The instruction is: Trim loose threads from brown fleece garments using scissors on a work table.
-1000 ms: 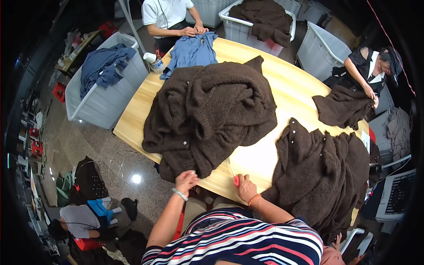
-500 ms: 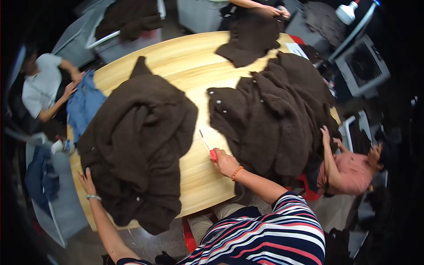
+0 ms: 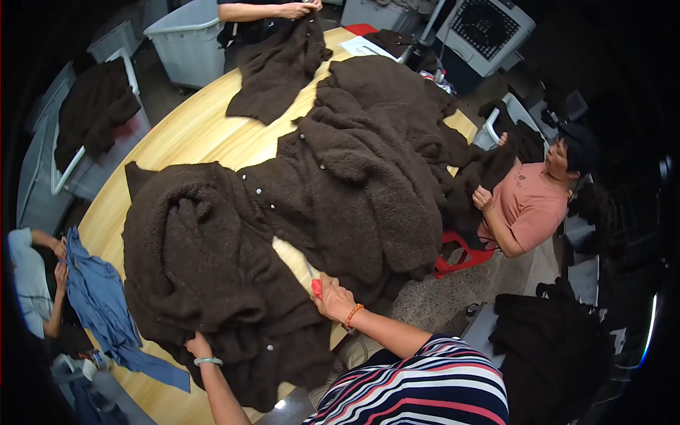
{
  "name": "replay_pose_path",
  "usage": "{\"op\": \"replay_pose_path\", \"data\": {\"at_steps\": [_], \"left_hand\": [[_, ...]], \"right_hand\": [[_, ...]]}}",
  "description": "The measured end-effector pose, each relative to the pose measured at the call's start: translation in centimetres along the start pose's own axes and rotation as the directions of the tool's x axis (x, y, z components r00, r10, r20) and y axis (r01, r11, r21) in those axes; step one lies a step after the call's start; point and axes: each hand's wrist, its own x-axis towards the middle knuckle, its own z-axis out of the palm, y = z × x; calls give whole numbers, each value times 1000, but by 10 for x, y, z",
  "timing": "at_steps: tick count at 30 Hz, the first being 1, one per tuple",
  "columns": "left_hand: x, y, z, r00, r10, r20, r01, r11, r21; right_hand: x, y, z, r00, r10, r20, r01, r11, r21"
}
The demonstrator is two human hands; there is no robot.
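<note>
A dark brown fleece garment (image 3: 205, 248) lies bunched on the table before me, with a white snap showing near its lower edge. My left hand (image 3: 199, 346), a pale bangle at its wrist, grips the near left part of this garment; its fingertips are partly hidden in the folds. Closed around a red-handled tool (image 3: 316, 287) with a thin metal shaft is my right hand (image 3: 336, 300), wearing an orange bead bracelet. The shaft points away over a bare strip of wood, between the garment and a large brown fleece pile (image 3: 368, 177) on the right.
Pale wooden table (image 3: 188, 138) with a curved edge. A co-worker at left handles blue cloth (image 3: 99, 290); another at the far side holds brown fleece (image 3: 280, 78). At right, a person in a pink shirt (image 3: 531, 205) holds brown cloth by a red stool (image 3: 460, 255). Grey bins (image 3: 188, 46) stand around.
My view has turned right. My left hand has gone from lying spread at the garment's edge to gripping it. The garment now meets the right pile. The pink-shirted person now holds up brown cloth.
</note>
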Motion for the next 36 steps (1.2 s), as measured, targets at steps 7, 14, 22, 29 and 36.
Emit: {"op": "replay_pose_path", "data": {"at_steps": [7,14,22,29,36], "left_hand": [[1,22,27,987,10,-163,16,987,159],[12,-8,-1,977,-33,-211,80,973,216],[-4,10,-5,971,-92,-223,139,968,208],[-22,9,-8,976,7,-216,6,998,58],[-148,15,-31,881,385,-274,-407,913,-25]], "right_hand": [[109,42,11,958,-37,-284,60,996,72],[123,25,-3,946,-174,-274,214,970,120],[74,22,4,902,-340,-265,328,940,-90],[68,4,-13,873,-466,-143,445,882,-153],[19,9,-51,778,-508,-369,591,791,157]]}}
